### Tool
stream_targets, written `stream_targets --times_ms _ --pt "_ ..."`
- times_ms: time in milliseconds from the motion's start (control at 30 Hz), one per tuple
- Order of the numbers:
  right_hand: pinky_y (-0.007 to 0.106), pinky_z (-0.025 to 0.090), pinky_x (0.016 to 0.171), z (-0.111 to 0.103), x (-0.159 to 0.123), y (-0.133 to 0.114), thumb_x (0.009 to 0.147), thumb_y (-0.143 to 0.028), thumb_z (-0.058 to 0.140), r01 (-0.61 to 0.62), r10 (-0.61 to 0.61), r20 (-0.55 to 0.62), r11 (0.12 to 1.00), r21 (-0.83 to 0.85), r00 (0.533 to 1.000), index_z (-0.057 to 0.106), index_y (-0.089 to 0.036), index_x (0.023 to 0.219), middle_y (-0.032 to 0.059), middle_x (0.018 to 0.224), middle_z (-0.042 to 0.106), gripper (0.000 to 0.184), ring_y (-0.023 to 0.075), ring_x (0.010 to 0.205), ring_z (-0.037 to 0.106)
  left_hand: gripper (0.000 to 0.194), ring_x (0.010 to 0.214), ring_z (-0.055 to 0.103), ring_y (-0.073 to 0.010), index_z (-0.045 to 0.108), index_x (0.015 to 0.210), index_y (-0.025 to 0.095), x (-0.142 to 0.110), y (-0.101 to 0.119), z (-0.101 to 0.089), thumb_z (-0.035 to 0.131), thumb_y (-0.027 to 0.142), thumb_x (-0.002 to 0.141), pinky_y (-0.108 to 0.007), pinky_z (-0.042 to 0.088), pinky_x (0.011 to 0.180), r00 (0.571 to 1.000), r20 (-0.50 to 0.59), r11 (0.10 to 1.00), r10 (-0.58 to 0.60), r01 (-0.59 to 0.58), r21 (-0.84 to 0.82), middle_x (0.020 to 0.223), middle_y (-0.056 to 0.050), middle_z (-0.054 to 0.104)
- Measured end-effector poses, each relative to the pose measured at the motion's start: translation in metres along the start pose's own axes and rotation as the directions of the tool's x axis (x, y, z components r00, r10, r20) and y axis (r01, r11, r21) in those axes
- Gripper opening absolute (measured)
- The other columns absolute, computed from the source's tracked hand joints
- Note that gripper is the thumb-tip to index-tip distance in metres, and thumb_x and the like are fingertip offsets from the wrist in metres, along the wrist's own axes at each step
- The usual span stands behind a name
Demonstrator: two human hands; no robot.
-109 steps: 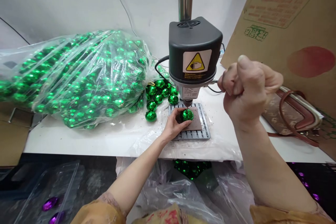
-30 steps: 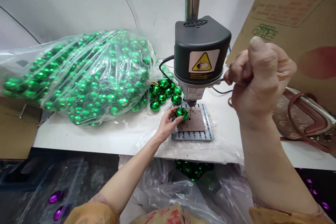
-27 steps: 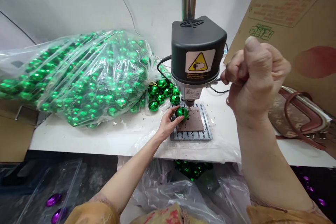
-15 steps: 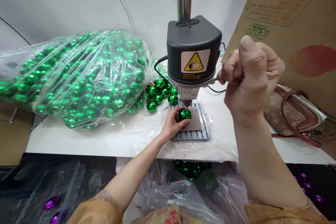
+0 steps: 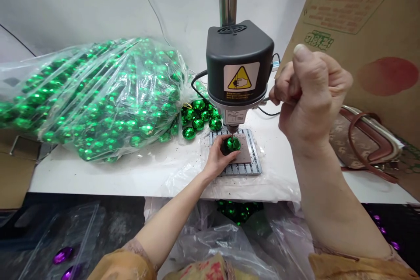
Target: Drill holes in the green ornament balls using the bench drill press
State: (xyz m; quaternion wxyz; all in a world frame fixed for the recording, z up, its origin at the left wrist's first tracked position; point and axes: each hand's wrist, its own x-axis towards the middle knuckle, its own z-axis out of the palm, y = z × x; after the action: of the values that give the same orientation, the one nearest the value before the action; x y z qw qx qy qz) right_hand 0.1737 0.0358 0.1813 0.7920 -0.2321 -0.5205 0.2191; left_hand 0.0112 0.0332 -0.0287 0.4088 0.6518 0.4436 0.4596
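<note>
My left hand (image 5: 219, 157) pinches a shiny green faceted ball (image 5: 232, 143) between thumb and fingers. The ball rests on a brown square board (image 5: 243, 155) laid over the slotted metal base (image 5: 254, 167) of a small drill press (image 5: 239, 52). Just above the ball sits the drill chuck (image 5: 233, 128), and the thin bit reaches down to the ball's top. At the right of the machine, my right hand (image 5: 316, 96) is closed in a fist around the drill press lever (image 5: 267, 99), of which only a short piece shows.
A clear plastic bag (image 5: 131, 96) full of green balls lies on the left of the white table (image 5: 111, 179). Loose green balls (image 5: 197, 123) sit beside it. On the right are a handbag (image 5: 367, 140) and a cardboard box (image 5: 354, 43). More green balls (image 5: 239, 211) lie in plastic below the edge.
The green ball now sits a little lower, directly under the bit, and the bit is visible at its top. My right hand stays closed at the lever. The view has shifted slightly.
</note>
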Motion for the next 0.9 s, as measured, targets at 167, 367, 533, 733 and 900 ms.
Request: stream_targets --times_ms 167,367,533,733,900 --pt "0.027 0.025 0.041 -0.003 -0.019 0.002 0.087 -0.025 0.063 0.084 -0.083 -0.056 0.996 0.008 0.995 0.033 -0.019 0.047 -0.0072 0.04 0.031 0.051 0.0042 0.037 0.031 0.055 0.111 0.064 -0.0265 0.059 0.123 0.021 0.0 -0.002 0.0 0.084 0.036 0.076 -0.043 0.051 0.1 1.0 0.004 1.0 0.003 -0.003 -0.03 0.118 -0.01 0.067" --pt "0.025 0.02 0.042 -0.008 -0.039 0.007 0.088 -0.018 0.055 0.18 -0.18 0.0 0.983 0.017 0.984 0.022 -0.017 0.048 -0.0059 0.043 0.025 0.052 0.0023 0.039 0.026 0.054 0.111 0.065 -0.0259 0.059 0.123 0.022 0.0 -0.001 0.0 0.084 0.037 0.077 -0.043 0.051 0.1 0.999 0.001 0.999 0.033 -0.033 -0.02 0.118 -0.009 0.067" --pt "0.027 0.021 0.043 -0.012 -0.043 0.012 0.086 -0.019 0.056 0.204 -0.204 -0.004 0.979 0.004 0.979 0.019 -0.017 0.046 -0.0049 0.043 0.026 0.055 0.0033 0.04 0.027 0.053 0.112 0.064 -0.0258 0.059 0.122 0.022 0.0 0.001 -0.001 0.083 0.037 0.078 -0.042 0.051 0.099 0.997 -0.002 0.997 0.071 -0.071 0.02 0.119 -0.008 0.066" --pt "0.027 0.023 0.044 -0.017 -0.047 0.02 0.084 -0.015 0.056 0.284 -0.285 0.03 0.959 0.014 0.958 0.019 -0.016 0.048 -0.0051 0.043 0.025 0.051 0.004 0.04 0.027 0.054 0.112 0.064 -0.0259 0.059 0.123 0.023 0.0 -0.001 -0.001 0.083 0.04 0.078 -0.042 0.051 0.1 0.998 0.004 0.998 0.066 -0.066 0.003 0.119 -0.008 0.066" --pt "0.025 0.025 0.044 -0.019 -0.049 0.026 0.081 -0.006 0.053 0.403 -0.403 0.054 0.915 0.016 0.914 0.02 -0.016 0.051 -0.0057 0.046 0.026 0.046 0.0029 0.041 0.028 0.054 0.112 0.063 -0.0259 0.059 0.122 0.023 0.0 -0.001 -0.001 0.084 0.04 0.077 -0.042 0.051 0.1 0.998 -0.003 0.998 0.068 -0.068 0.008 0.119 -0.008 0.066"
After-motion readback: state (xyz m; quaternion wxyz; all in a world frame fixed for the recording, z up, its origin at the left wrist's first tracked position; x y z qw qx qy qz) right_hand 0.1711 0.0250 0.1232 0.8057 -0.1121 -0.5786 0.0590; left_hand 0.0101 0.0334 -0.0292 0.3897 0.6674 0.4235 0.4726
